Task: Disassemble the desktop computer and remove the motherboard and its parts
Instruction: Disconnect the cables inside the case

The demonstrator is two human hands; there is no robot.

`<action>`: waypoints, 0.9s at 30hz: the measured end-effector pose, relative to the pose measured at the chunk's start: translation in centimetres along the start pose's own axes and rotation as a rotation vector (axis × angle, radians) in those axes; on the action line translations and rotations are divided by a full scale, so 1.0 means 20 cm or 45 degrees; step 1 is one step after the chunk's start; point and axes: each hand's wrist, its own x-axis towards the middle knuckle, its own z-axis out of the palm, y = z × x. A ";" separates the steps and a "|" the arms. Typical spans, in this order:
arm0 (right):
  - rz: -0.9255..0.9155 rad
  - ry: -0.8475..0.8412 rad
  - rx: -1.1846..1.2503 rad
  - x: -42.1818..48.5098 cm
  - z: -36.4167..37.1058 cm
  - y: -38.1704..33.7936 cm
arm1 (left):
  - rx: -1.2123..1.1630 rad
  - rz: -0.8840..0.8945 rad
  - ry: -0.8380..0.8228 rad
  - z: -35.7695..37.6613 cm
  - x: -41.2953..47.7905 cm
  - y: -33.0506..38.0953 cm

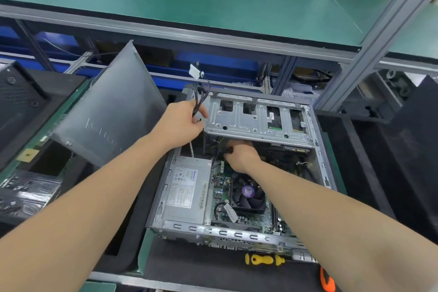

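At the far left a black case [21,99] lies on the desk [147,243], and beside it a grey side panel [111,111] leans upright, tilted toward the left. Just right of the panel the left hand [182,121] is raised over the near-left corner of the drive cage [256,118], its fingers curled round a bundle of black cables [199,98] that rises above the fist to a small white tag [194,70]. Below that hand the desktop computer [237,233] lies on its side on a black foam mat [213,265], open on top, with the silver power supply [187,194] in its left part. To the right of the supply sits the green motherboard [221,197], inside the chassis, with a black fan [248,193] on it. The right hand [239,154] reaches into the chassis just under the drive cage, fingers bent and pinching a black plug [228,149]; what the plug joins is hidden. In front of the computer a yellow-handled screwdriver [263,259] lies on the mat, and an orange handle [327,280] shows at the bottom edge further right
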 end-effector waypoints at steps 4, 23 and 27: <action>-0.087 0.074 -0.008 -0.02 -0.01 0.01 | -0.246 -0.120 -0.088 0.02 0.00 0.04; -0.098 -0.089 -0.123 -0.01 0.00 -0.08 | -0.674 -0.310 0.152 0.09 -0.03 0.04; 0.111 -0.044 0.038 0.01 -0.01 -0.03 | -0.602 -0.258 0.156 0.10 -0.04 0.03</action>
